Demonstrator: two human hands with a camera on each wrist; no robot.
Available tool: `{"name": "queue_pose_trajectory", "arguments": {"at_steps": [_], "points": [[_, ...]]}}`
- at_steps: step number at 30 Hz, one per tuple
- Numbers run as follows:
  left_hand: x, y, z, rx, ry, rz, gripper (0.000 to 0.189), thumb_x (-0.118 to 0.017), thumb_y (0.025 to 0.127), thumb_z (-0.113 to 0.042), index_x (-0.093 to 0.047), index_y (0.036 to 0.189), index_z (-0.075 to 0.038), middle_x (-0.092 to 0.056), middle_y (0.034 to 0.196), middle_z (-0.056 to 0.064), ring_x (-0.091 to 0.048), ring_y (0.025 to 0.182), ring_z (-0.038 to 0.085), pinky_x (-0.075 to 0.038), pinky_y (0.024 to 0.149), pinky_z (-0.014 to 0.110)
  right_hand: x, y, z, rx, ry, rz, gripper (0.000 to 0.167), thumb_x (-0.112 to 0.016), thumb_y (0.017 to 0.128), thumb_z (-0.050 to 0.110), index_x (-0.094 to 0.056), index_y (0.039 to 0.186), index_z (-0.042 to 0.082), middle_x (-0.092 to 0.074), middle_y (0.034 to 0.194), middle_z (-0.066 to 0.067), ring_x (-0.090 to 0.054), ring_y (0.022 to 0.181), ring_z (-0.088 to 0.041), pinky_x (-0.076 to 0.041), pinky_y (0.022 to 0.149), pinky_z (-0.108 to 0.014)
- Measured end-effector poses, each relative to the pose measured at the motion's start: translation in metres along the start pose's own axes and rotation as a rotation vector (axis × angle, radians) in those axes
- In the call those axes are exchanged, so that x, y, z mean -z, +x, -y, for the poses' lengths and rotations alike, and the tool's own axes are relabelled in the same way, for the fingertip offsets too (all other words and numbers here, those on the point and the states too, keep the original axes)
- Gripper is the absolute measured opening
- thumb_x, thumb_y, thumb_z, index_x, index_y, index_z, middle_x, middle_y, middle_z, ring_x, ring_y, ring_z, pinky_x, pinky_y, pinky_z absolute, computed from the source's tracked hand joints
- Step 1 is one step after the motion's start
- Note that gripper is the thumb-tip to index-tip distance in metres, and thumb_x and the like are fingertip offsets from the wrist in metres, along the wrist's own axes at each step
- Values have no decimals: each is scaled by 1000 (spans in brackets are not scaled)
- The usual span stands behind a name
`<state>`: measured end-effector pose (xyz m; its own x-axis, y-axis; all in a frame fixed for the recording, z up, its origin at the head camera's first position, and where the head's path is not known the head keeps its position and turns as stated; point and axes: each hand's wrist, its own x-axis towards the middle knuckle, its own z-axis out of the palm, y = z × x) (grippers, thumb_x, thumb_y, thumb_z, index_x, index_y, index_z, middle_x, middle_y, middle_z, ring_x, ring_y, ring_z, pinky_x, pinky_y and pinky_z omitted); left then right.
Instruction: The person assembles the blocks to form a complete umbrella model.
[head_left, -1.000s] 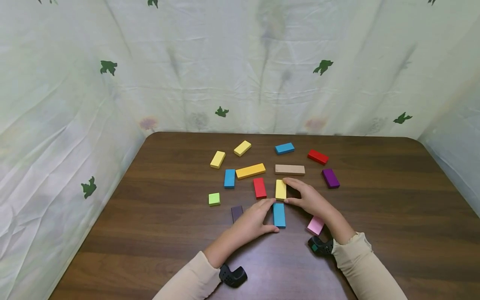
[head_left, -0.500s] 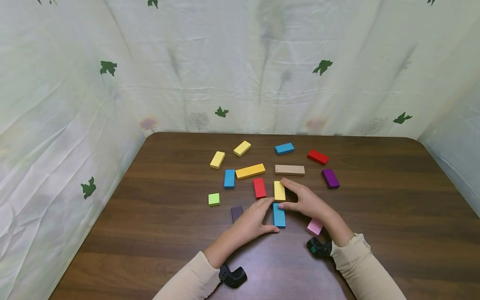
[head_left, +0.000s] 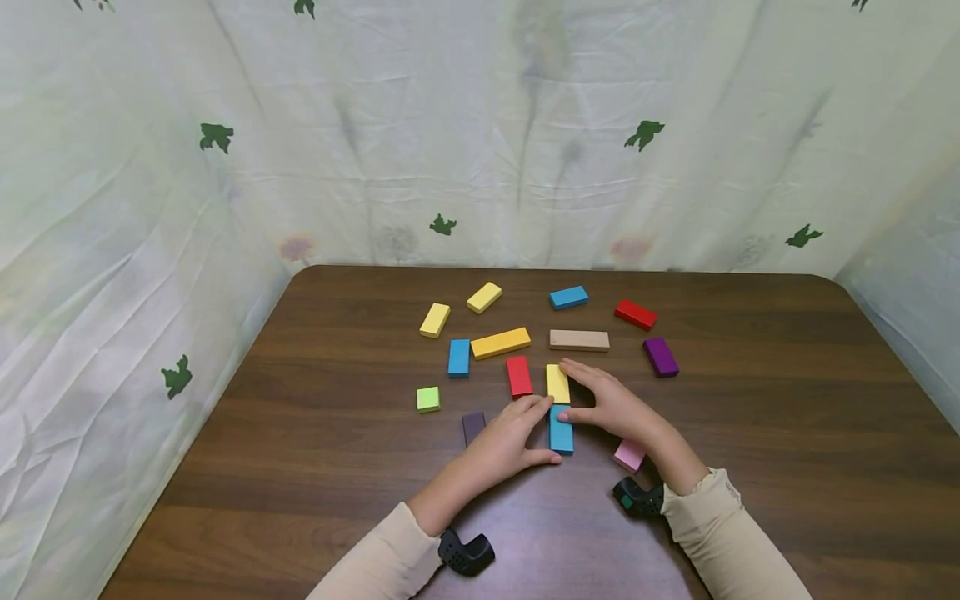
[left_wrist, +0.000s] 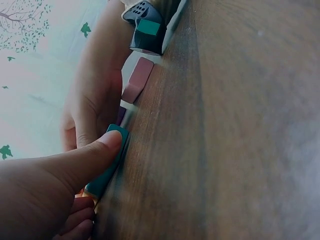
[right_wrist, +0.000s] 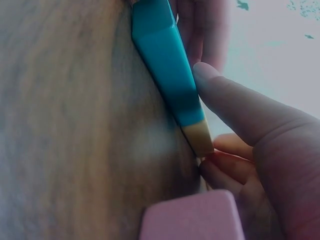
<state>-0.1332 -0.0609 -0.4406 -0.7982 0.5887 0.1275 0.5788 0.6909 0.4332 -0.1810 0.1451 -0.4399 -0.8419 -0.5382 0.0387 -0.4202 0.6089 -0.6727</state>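
A blue block and a yellow block lie end to end on the table in the head view. My left hand grips the blue block, its thumb at the near end and fingertips at the far left corner; in the left wrist view the thumb presses the blue block's end. My right hand has its fingers at the yellow block's far right corner. Its thumb touches the blue block near the joint. In the right wrist view, fingertips curl at the yellow block's end, with the blue block adjoining it.
A red block lies left of the yellow one, a beige block beyond it. A pink block sits beneath the right forearm, a dark purple block beside the left hand. Several other coloured blocks are spread around the brown table.
The yellow block has shifted slightly left and nearer, meeting the blue block's end. The blue block has slid slightly right with the left hand. The right thumb has moved onto the blue block.
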Motion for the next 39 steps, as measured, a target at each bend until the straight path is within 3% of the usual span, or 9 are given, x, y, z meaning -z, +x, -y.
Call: {"name": "queue_pose_trajectory", "arguments": {"at_steps": [23,39], "points": [[2,1,-1,0,-1,22,73,-67,78,-42,-42,133,-3,-46,125,6,-43,115,18,-36,95,29,0,0,2,-70,43,-20,78,-71,73,43,-39,134,5,-38,134,-13,-33,124,-29,-27,99,-48],[0,0,0,-9,-11,11,73,-69,75,-44,-44,133,-7,-46,123,5,-44,111,18,-38,92,30,-1,-1,2,-22,24,-17,77,-72,73,41,-41,133,4,-40,134,-13,-33,124,-31,-26,99,-49]]}}
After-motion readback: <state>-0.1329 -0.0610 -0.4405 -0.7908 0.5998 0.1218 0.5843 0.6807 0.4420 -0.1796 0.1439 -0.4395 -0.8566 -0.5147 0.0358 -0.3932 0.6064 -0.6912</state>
